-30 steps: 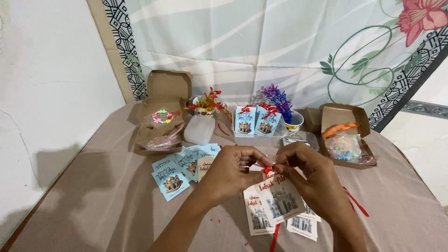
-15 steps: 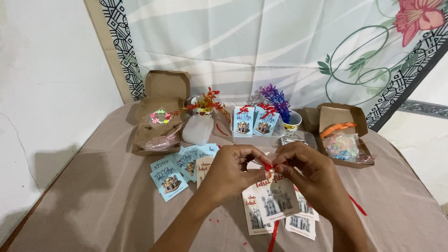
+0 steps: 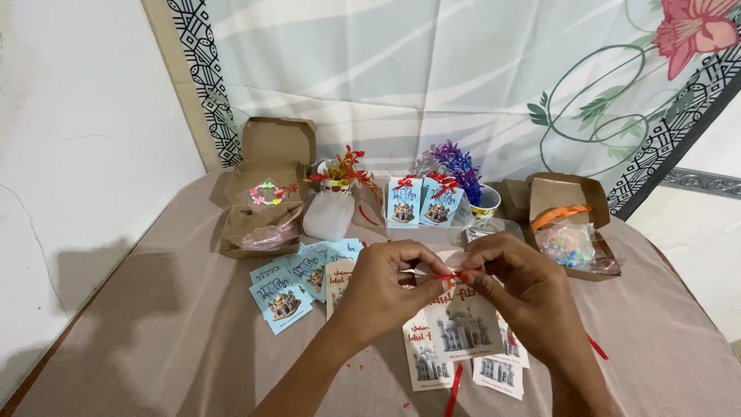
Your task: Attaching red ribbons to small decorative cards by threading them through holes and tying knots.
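Head view, single frame. We log both hands above the middle of the table (image 3: 154,324), which is draped in a beige cloth. Left hand (image 3: 382,289) and right hand (image 3: 525,297) meet fingertip to fingertip; the fingers of each are pinched narrow on a thin red ribbon (image 3: 450,275) at the top edge of a white card (image 3: 463,320). The card hangs between the hands, slightly tilted, printed with a grey domed building; the ribbon piece at its top is small and partly hidden by the fingers, so we cannot tell whether it is knotted.

Counts:
- White cards lying flat beneath the hands, toward the near edge: at least three (image 3: 427,359), overlapping; exact number unclear.
- Blue cards (image 3: 282,297) fanned out left of the hands: about five, overlapping.
- Blue cards with red bows (image 3: 421,201), upright near the far edge: two.
- Open brown cardboard boxes: two, one at the far left (image 3: 270,181) holding coloured beads, one at the far right (image 3: 571,208) holding a clear bag of beads and an orange strip.
- Cups with artificial sprigs at the far edge: two, one red-orange (image 3: 340,176), one purple (image 3: 467,181).
- Loose red ribbon strip (image 3: 455,386) at the near edge: one, beside the flat cards.
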